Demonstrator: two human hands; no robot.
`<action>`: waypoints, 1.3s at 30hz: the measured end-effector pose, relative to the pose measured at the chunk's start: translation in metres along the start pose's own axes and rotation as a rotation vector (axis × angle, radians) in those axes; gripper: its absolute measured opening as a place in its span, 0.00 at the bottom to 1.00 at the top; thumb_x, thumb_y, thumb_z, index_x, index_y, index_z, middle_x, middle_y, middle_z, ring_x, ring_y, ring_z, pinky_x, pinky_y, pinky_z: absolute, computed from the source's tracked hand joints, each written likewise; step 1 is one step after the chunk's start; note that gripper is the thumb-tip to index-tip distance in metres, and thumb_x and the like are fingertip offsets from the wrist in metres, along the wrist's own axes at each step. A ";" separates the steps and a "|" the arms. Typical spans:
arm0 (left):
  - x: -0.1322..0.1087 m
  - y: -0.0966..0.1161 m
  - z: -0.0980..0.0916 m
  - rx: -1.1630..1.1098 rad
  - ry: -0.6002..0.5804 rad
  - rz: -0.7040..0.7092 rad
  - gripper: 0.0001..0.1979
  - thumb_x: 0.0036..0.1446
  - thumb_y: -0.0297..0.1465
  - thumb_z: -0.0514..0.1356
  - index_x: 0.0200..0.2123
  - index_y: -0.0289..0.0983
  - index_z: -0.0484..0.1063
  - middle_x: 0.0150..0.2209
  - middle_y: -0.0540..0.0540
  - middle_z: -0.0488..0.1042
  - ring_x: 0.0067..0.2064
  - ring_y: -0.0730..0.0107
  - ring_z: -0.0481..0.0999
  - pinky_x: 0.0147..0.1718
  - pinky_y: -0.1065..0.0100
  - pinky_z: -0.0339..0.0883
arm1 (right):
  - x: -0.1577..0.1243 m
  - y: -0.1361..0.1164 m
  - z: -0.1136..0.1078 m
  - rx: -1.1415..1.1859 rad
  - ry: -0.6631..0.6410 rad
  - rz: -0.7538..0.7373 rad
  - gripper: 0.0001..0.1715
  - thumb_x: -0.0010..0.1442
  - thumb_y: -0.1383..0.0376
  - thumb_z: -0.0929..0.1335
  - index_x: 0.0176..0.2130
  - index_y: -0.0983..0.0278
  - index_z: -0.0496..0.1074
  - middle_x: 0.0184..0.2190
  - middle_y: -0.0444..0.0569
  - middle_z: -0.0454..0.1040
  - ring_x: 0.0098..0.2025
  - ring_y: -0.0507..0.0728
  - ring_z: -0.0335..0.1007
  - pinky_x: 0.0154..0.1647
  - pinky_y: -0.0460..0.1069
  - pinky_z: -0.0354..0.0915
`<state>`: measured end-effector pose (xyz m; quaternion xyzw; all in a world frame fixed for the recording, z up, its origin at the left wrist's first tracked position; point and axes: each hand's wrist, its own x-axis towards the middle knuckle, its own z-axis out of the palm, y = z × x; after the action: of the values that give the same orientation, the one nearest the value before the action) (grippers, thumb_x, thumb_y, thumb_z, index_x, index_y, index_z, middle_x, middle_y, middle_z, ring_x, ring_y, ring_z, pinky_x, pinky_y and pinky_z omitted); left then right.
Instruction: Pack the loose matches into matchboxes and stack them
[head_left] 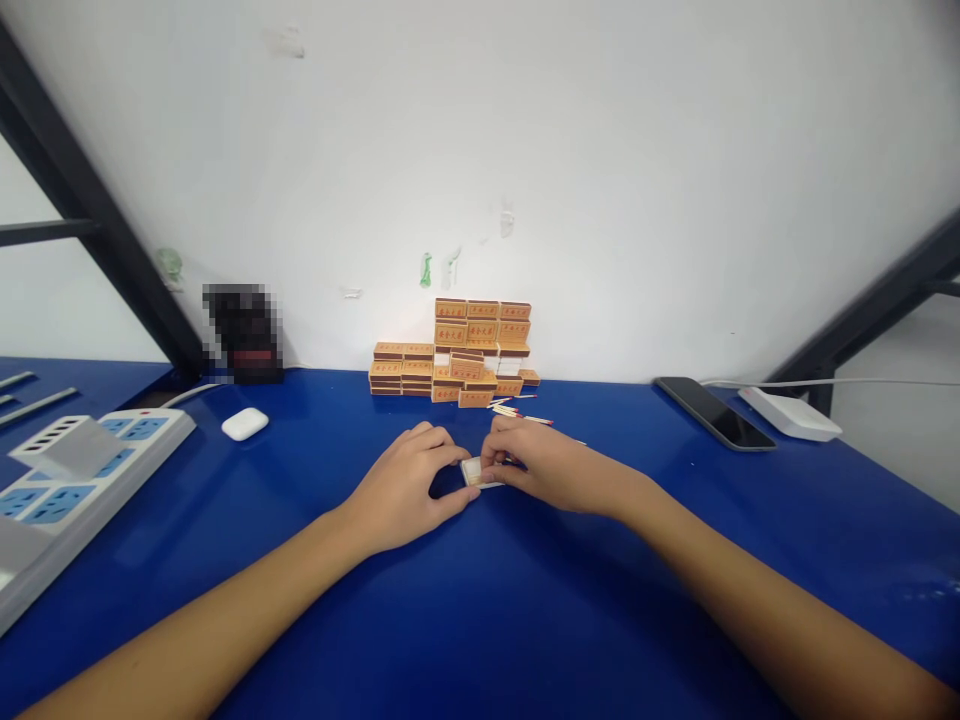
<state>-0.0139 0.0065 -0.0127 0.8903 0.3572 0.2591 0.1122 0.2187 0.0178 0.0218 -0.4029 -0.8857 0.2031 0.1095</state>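
A small white matchbox tray (471, 470) lies on the blue table between both hands. The thumb and forefinger of my left hand (412, 485) grip its left end. My right hand (540, 460) is over the tray's right part with its fingers pinched on matches, mostly hidden behind the fingers; a hint of red tips shows there. Loose matches (506, 410) with red heads lie just beyond my right hand. Behind them, several orange and brown matchboxes (480, 332) are stacked against the wall, some with white sides showing.
At left are a white power strip (142, 470) with plugs, a white earbud case (245, 424) and a blurred black object (247, 335). A phone (712, 412) and a white box (791, 413) with a cable lie at right. Dark slanted frame bars (112, 200) flank the table.
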 end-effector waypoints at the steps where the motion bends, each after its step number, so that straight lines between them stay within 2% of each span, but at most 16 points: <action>1: 0.000 0.000 0.000 -0.001 0.000 -0.001 0.12 0.64 0.37 0.67 0.47 0.39 0.78 0.41 0.46 0.76 0.44 0.59 0.73 0.46 0.56 0.70 | -0.001 0.002 -0.002 0.017 -0.002 0.004 0.05 0.69 0.65 0.68 0.41 0.61 0.77 0.40 0.49 0.74 0.41 0.56 0.69 0.44 0.51 0.64; 7: -0.001 -0.001 0.000 -0.017 0.011 0.004 0.13 0.64 0.38 0.66 0.49 0.41 0.78 0.42 0.45 0.77 0.44 0.59 0.74 0.47 0.55 0.71 | -0.005 0.009 -0.012 -0.006 0.009 -0.011 0.06 0.67 0.67 0.69 0.40 0.60 0.78 0.39 0.48 0.73 0.41 0.57 0.69 0.42 0.51 0.63; 14: 0.000 -0.001 0.000 -0.007 -0.004 0.003 0.12 0.64 0.38 0.66 0.49 0.41 0.78 0.42 0.45 0.76 0.45 0.58 0.72 0.47 0.55 0.70 | -0.007 0.007 -0.004 -0.073 0.005 -0.009 0.06 0.69 0.66 0.67 0.41 0.62 0.76 0.40 0.50 0.73 0.39 0.56 0.68 0.41 0.51 0.63; 20: 0.000 -0.001 0.000 -0.001 -0.019 -0.012 0.13 0.64 0.38 0.66 0.49 0.40 0.78 0.43 0.45 0.76 0.46 0.58 0.72 0.47 0.55 0.70 | -0.006 0.005 -0.003 0.026 0.053 -0.013 0.05 0.68 0.64 0.69 0.40 0.61 0.77 0.40 0.48 0.73 0.39 0.56 0.68 0.42 0.51 0.63; 23: 0.000 0.000 -0.001 0.003 -0.011 -0.011 0.13 0.64 0.38 0.66 0.50 0.41 0.78 0.43 0.45 0.76 0.45 0.58 0.73 0.47 0.55 0.70 | -0.006 0.015 -0.016 0.023 0.130 -0.002 0.09 0.68 0.61 0.68 0.37 0.61 0.77 0.35 0.48 0.74 0.36 0.55 0.68 0.38 0.50 0.62; 26: 0.000 0.002 -0.002 -0.006 -0.010 -0.005 0.13 0.64 0.37 0.66 0.50 0.41 0.78 0.44 0.45 0.77 0.45 0.58 0.73 0.48 0.55 0.70 | -0.007 0.033 -0.033 -0.012 0.247 0.107 0.11 0.67 0.60 0.68 0.35 0.62 0.77 0.31 0.47 0.75 0.32 0.55 0.67 0.35 0.50 0.61; 28: 0.001 0.002 -0.003 -0.015 -0.011 -0.002 0.13 0.64 0.37 0.66 0.51 0.41 0.78 0.44 0.45 0.77 0.45 0.59 0.73 0.48 0.55 0.70 | -0.008 0.045 -0.038 -0.014 0.232 0.169 0.10 0.64 0.60 0.69 0.35 0.62 0.78 0.31 0.48 0.75 0.31 0.55 0.66 0.33 0.50 0.60; 31: 0.001 0.002 -0.003 -0.016 -0.004 0.001 0.13 0.65 0.37 0.66 0.50 0.40 0.78 0.44 0.44 0.77 0.45 0.58 0.73 0.48 0.54 0.70 | -0.006 0.052 -0.032 -0.002 0.161 0.169 0.11 0.61 0.58 0.71 0.35 0.63 0.79 0.30 0.47 0.75 0.32 0.55 0.67 0.34 0.50 0.60; 36: 0.001 0.000 -0.002 0.003 -0.008 -0.007 0.13 0.64 0.37 0.66 0.50 0.39 0.78 0.42 0.45 0.76 0.45 0.58 0.72 0.47 0.55 0.70 | 0.002 0.039 -0.009 0.002 0.075 0.113 0.07 0.62 0.62 0.70 0.35 0.63 0.77 0.32 0.46 0.74 0.33 0.54 0.66 0.33 0.48 0.60; 39: 0.001 -0.001 -0.002 0.006 -0.008 -0.008 0.12 0.64 0.37 0.66 0.49 0.39 0.78 0.42 0.45 0.76 0.45 0.58 0.72 0.47 0.55 0.70 | 0.003 0.035 -0.005 -0.024 0.053 0.108 0.08 0.64 0.65 0.67 0.34 0.63 0.75 0.33 0.47 0.74 0.34 0.54 0.67 0.35 0.49 0.60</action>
<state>-0.0151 0.0076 -0.0112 0.8902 0.3613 0.2540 0.1119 0.2418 0.0416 0.0104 -0.4565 -0.8619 0.1872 0.1168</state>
